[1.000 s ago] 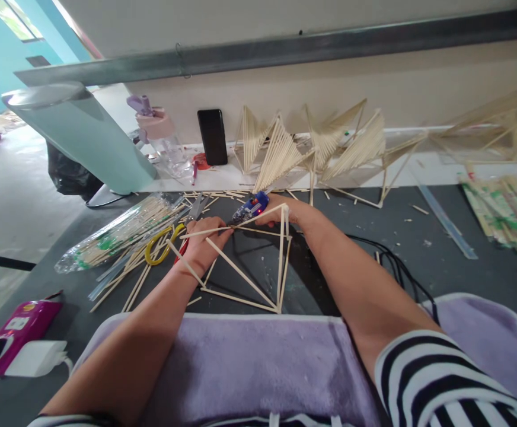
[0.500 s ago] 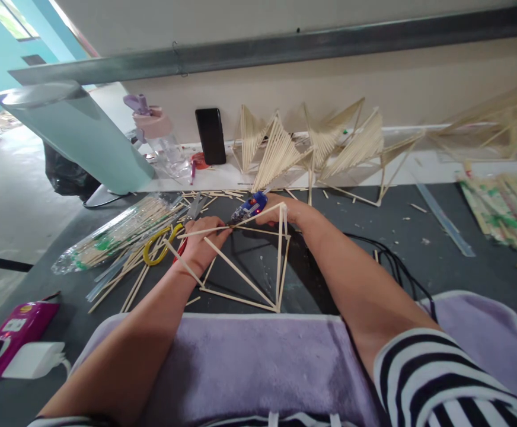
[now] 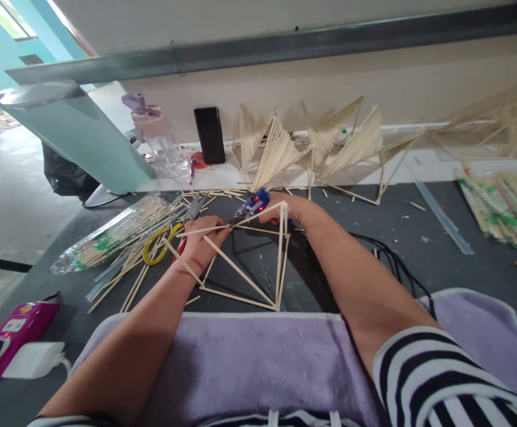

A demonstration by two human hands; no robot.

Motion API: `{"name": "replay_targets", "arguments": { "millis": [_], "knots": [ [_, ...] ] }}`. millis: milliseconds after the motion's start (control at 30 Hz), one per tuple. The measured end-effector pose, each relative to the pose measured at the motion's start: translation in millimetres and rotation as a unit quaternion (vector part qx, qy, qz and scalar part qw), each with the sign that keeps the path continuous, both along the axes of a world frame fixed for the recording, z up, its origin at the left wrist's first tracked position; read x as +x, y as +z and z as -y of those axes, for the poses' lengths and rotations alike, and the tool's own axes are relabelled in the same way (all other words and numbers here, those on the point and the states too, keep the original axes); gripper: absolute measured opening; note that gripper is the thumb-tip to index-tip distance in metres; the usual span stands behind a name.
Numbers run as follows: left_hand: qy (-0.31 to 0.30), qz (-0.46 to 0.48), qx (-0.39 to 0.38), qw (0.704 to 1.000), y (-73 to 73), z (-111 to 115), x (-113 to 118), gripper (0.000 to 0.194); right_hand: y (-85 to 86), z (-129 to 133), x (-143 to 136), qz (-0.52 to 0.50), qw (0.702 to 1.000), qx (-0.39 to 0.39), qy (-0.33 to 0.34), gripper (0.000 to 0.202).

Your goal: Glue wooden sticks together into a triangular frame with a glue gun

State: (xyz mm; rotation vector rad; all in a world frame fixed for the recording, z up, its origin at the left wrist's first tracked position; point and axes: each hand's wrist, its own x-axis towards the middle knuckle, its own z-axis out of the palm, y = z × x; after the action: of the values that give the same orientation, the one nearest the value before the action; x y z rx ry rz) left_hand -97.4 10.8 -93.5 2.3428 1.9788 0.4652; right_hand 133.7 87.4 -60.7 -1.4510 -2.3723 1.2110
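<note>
A frame of thin wooden sticks (image 3: pixel 241 298) stands on the dark table in front of me, its upright sticks meeting at a top corner on the right. My left hand (image 3: pixel 205 240) is closed at the frame's far left, fingertips pinching a stick (image 3: pixel 205 230) close to a joint. In my right hand (image 3: pixel 280 207), behind the top corner, is a blue glue gun (image 3: pixel 255 203). Its nozzle points down and left, close to the left fingertips; whether it touches the joint I cannot tell. Part of the right hand's grip is hidden. Yellow-handled scissors (image 3: pixel 154 249) lie left of my left hand.
Loose sticks and a plastic pack of sticks (image 3: pixel 116 234) lie at left. Several finished stick structures (image 3: pixel 280 154) stand along the wall beside a phone (image 3: pixel 210 135) and a bottle (image 3: pixel 158 139). Black cable (image 3: pixel 392 255) and more packed sticks (image 3: pixel 503 207) are at right. A magenta power strip (image 3: pixel 22 326) sits front left.
My right hand and the glue gun have shifted slightly up and to the right. The left hand keeps its pinch and the frame has hardly moved.
</note>
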Motion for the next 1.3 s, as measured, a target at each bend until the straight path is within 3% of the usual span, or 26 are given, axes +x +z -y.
{"name": "replay_targets", "arguments": {
  "millis": [200,767,933,1067,1300],
  "knots": [
    [0.000,0.009,-0.006,1.000,-0.8,0,0,0.022,-4.9,0,2,-0.080,0.996,-0.033,-0.035,0.015],
    [0.003,0.020,-0.016,1.000,-0.9,-2,-2,0.021,7.0,5,-1,-0.019,0.999,-0.031,-0.002,0.016],
    [-0.001,0.020,-0.014,1.000,-0.9,-2,-2,0.022,8.7,5,4,-0.063,0.997,-0.049,-0.020,0.018],
    [-0.001,0.019,-0.013,1.000,-1.3,-2,-2,0.020,12.2,9,2,-0.042,0.998,-0.053,-0.004,0.018],
    [-0.003,0.036,-0.015,0.999,0.4,-2,-3,0.023,16.0,13,6,-0.160,0.978,-0.103,-0.084,0.021]
  ]
}}
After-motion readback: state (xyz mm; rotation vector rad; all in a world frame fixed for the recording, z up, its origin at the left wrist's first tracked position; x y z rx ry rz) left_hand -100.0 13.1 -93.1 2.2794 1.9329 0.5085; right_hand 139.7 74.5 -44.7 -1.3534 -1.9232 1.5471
